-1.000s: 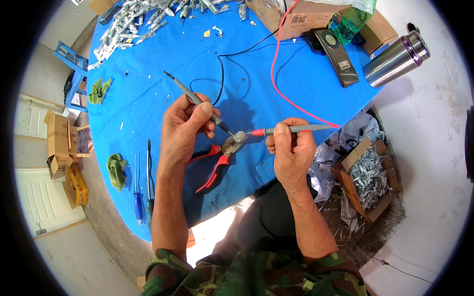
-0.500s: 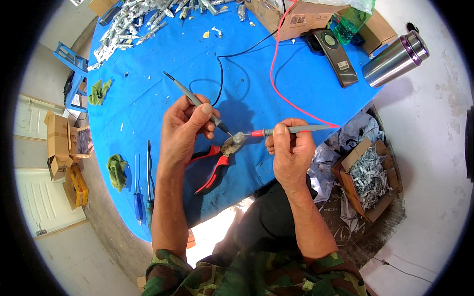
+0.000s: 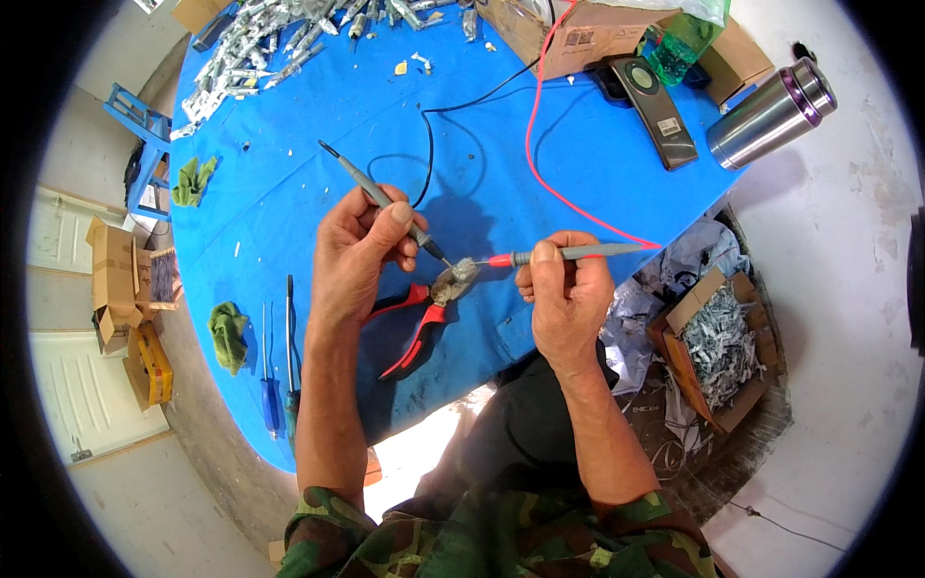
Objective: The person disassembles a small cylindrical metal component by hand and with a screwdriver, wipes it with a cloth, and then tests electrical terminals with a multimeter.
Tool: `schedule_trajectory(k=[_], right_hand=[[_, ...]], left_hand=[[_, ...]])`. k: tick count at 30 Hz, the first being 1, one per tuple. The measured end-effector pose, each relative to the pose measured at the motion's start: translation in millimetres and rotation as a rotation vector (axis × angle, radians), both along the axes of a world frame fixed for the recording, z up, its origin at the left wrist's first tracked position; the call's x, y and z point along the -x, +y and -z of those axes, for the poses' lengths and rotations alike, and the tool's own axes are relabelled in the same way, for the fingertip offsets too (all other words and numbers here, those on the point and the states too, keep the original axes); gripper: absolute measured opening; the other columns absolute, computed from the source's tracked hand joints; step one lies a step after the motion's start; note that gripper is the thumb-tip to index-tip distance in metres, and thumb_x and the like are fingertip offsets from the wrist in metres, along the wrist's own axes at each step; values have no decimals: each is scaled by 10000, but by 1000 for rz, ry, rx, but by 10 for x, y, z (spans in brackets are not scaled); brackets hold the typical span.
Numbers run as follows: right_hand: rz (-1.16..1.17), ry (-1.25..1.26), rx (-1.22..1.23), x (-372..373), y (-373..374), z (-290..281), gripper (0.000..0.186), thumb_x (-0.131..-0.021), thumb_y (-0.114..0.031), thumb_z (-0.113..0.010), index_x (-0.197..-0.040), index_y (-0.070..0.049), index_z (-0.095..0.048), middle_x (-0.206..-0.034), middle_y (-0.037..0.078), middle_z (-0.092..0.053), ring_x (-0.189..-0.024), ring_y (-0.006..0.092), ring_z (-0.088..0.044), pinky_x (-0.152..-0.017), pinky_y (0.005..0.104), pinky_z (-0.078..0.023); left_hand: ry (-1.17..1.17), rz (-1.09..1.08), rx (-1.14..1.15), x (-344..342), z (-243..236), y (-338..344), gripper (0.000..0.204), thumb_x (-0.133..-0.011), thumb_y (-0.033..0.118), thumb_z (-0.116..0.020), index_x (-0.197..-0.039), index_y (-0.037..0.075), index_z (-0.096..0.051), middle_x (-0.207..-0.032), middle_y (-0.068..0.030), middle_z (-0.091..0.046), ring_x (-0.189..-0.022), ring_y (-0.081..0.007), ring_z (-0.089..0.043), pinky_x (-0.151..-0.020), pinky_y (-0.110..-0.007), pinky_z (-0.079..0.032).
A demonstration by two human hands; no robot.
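Observation:
My left hand (image 3: pixel 362 249) grips a grey test probe (image 3: pixel 362 175) with a black tip, angled down toward the pliers (image 3: pixel 419 338). My right hand (image 3: pixel 565 301) holds a red-tipped grey probe (image 3: pixel 588 251) nearly level, pointing left at the same spot. The red-and-black handled pliers lie on the blue cloth (image 3: pixel 482 154). At their jaws is a small silvery piece (image 3: pixel 465 269), where both probe tips meet or nearly meet; exact contact is too small to tell. Two screwdrivers (image 3: pixel 268 393) and a green rag (image 3: pixel 227 337) lie left of my left forearm.
A pile of silver parts (image 3: pixel 241 72) covers the back left. Cardboard box (image 3: pixel 568 43), dark phone-like device (image 3: pixel 657 116) and steel flask (image 3: pixel 761 121) stand back right, near the probe leads. A box of shredded material (image 3: pixel 713 356) sits below at right; blue chair (image 3: pixel 135 118) at left.
My hands and probes hold almost the same position throughout, with only a very slight shift of the right hand. The pliers stay where they were.

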State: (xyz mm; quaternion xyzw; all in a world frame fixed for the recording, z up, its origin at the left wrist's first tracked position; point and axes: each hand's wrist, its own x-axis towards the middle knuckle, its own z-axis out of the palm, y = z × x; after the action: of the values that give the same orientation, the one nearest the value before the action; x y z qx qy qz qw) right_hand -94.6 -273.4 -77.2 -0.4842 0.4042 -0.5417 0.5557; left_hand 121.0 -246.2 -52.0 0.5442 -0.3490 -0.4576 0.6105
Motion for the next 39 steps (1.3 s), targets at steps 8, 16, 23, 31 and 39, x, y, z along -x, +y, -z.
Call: schedule_trajectory(k=[8,16,23,31,39], right_hand=[[4,-9,-15,-2,5,-10,141,-1012,-100,-650,-1046,8,-566,-784,70,-678,-687,93,-645,-613,250,-517],[-30,-120,-91,63,-14,0,177,-1046,-178,-587,-1025,-3,-570,-769,71,-655,-671,95,-605,-614,256,-491],[-87,-267,-122,128,-30,28,291,-1089,-285,-500,-922,-53,-557,-716,19,-550,-626,73,-511,-578,246,-434],[-109,-272,-102,128,-18,32,357,-1096,-323,-522,-886,-41,-581,-738,17,-580,-656,88,-558,-604,275,-478],[-169,140,-14,247,-301,-200,365,-1054,-352,-600,-971,4,-615,-746,134,-678,-646,268,-671,-618,390,-512]], left_hand=[[6,-8,-15,11,-15,1,232,-998,252,-732,-1055,46,-641,-896,-73,-698,-643,-54,-618,-526,-197,-513],[1,-57,-54,-3,-55,-1,236,-1019,263,-692,-1066,37,-643,-875,-83,-698,-616,-61,-615,-492,-203,-488],[22,-102,9,-175,-134,19,296,-1048,335,-639,-1085,41,-657,-847,-84,-704,-595,-64,-610,-476,-207,-474],[-135,-17,-108,34,-520,-71,398,-1085,400,-558,-1092,17,-667,-833,-90,-706,-615,-94,-621,-499,-246,-499],[-459,133,-212,321,-823,-558,386,-1075,345,-576,-1138,-26,-660,-831,-92,-702,-619,-96,-625,-516,-248,-515]])
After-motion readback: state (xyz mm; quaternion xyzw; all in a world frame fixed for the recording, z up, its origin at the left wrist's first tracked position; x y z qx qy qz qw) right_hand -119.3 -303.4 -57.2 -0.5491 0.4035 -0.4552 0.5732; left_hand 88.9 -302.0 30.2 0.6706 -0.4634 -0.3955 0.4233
